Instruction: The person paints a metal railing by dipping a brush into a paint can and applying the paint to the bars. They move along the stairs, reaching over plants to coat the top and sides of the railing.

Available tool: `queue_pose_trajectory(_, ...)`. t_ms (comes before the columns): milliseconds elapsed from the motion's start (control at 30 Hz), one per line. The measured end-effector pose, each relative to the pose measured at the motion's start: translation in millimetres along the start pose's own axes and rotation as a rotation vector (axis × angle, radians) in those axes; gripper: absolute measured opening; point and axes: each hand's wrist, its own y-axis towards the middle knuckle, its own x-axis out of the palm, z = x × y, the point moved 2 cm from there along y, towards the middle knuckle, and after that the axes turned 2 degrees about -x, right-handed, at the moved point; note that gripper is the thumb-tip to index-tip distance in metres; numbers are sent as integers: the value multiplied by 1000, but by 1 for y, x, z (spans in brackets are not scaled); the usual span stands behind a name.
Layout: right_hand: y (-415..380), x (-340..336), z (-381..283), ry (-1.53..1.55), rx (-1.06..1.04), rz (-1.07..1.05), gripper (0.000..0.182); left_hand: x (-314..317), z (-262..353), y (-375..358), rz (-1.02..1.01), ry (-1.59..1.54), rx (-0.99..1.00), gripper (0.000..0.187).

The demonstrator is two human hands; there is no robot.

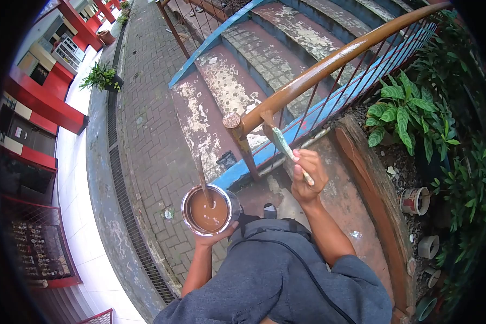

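Observation:
My right hand (309, 175) grips a paintbrush (281, 141) by its pale, paint-smeared handle. The brush's bristles touch the side of the brown handrail (302, 81) close to its lower end. Held low on the left, a paint can (233, 208) rests in my left hand (219, 236), whose fingers curl around its underside and side. Brown paint (205, 213) fills much of the can, and a stirring stick (202, 175) leans up out of it. The handrail's end post (243, 143) has a speckled, worn top.
Worn steps (227, 81) with a blue edge rise behind the railing. A low brown wall (370, 210) runs along my right, with leafy plants (405, 110) and pots (414, 201) beyond. Brick paving (151, 135) and a drain grate (125, 200) lie to the left.

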Motion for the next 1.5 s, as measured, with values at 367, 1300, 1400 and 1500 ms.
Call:
queue_pose_trajectory(367,90,29,-5,18,33,134,14,1,-21,6,14,45,210,124)
queue_pose_trajectory(1300,41,10,-16,-37,323,-61,13,-6,-32,8,-163,340,240,117)
queue_pose_trajectory(1400,38,4,-15,-50,257,-35,12,-6,-33,9,-184,338,231,117)
queue_pose_trajectory(1500,49,-1,-14,-22,246,54,11,0,-23,12,-137,228,234,117)
